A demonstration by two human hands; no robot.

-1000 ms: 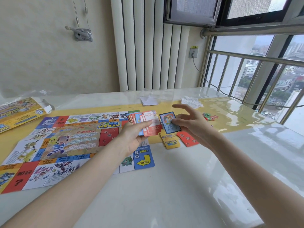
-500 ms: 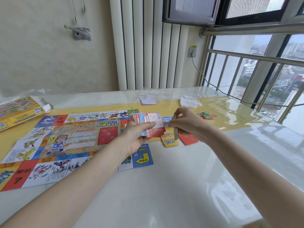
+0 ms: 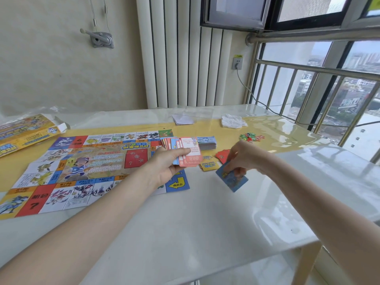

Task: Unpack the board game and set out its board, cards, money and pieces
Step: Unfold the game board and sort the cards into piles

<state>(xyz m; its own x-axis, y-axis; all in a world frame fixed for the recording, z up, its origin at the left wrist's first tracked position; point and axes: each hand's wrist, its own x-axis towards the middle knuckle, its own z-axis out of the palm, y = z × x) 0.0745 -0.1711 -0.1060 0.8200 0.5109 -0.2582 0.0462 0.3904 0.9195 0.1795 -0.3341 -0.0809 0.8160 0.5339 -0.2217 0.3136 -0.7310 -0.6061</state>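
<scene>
Left hand [image 3: 166, 167] grips a fanned stack of red and blue cards [image 3: 183, 150] above the unfolded colourful paper game board [image 3: 82, 167]; right hand [image 3: 244, 157] pinches a single blue card [image 3: 232, 178] (tilted, just over the glossy white table [image 3: 205, 223]). Stacked blue paper money [image 3: 206, 142] and small red-green pieces [image 3: 250, 137] lie beyond.

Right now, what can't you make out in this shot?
Head view:
- blue card: print blurred, top hidden by right hand.
- fanned cards: text too small, bottoms hidden by left hand.
- game box: cut off by left edge.
- small pieces: shapes too small.
</scene>
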